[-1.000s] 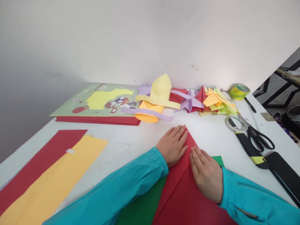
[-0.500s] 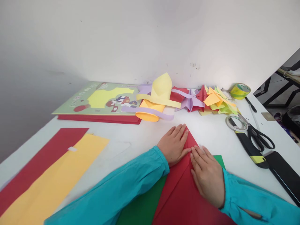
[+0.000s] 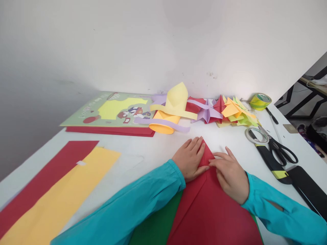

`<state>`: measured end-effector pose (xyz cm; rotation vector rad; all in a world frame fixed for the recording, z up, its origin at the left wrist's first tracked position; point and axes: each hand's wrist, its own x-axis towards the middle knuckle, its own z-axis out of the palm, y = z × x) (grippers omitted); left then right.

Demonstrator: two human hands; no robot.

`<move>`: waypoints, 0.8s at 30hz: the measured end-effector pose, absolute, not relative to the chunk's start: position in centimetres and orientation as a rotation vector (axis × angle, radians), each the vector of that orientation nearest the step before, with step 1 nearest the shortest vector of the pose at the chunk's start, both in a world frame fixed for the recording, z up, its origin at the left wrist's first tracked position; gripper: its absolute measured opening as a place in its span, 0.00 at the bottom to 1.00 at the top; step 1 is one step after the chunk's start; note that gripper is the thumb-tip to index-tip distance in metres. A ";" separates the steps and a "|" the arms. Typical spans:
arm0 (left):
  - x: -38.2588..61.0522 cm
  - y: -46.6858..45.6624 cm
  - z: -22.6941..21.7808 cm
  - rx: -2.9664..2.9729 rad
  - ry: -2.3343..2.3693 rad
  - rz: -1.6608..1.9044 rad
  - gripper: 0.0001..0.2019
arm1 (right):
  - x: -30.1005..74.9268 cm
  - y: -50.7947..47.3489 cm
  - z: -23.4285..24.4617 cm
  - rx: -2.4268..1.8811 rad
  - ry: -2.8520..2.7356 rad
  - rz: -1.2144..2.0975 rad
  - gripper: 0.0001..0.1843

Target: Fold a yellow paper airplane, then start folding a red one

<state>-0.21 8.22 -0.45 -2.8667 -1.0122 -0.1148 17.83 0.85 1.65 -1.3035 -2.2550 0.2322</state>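
Note:
A large sheet of red paper (image 3: 217,211), folded to a point at its far end, lies on top of green paper (image 3: 155,221) on the table. My left hand (image 3: 189,160) rests flat on the red paper near the point, fingers stretched forward. At the right edge of that point is my right hand (image 3: 231,175), raised on its fingertips with the fingers apart and slightly bent. Its thumb is mostly hidden. Fold lines run down the red paper from the tip.
Red (image 3: 51,175) and yellow paper strips (image 3: 74,190) lie left. Behind are a green picture folder (image 3: 76,117), a yellow paper figure (image 3: 177,97) and folded paper stars (image 3: 208,110). Clear tape (image 3: 268,137), scissors (image 3: 283,153), a black-and-yellow cutter (image 3: 273,163) and a phone (image 3: 310,187) lie right.
My right hand has lifted from lying flat on the red paper and moved slightly right, its fingers now more spread and bent. My left hand stays in place.

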 end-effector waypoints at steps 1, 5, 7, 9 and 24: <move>-0.2 8.2 -0.5 -2.865 -1.008 -0.126 0.39 | 18.1 1.4 1.5 -1.308 -2.244 0.222 0.19; -0.3 8.1 -0.9 -2.858 -0.997 -0.209 0.39 | 18.6 4.1 0.8 -1.336 -2.282 0.104 0.18; -0.3 8.1 -1.1 -2.854 -0.992 -0.254 0.38 | 18.4 5.3 0.6 -1.354 -2.327 0.077 0.18; -0.3 8.1 -1.3 -2.854 -0.982 -0.290 0.38 | 18.1 6.4 0.5 -1.369 -2.349 0.081 0.18; -0.1 8.2 -1.3 -2.838 -0.939 -0.303 0.37 | 17.6 8.4 0.7 -1.115 -2.517 -0.023 0.16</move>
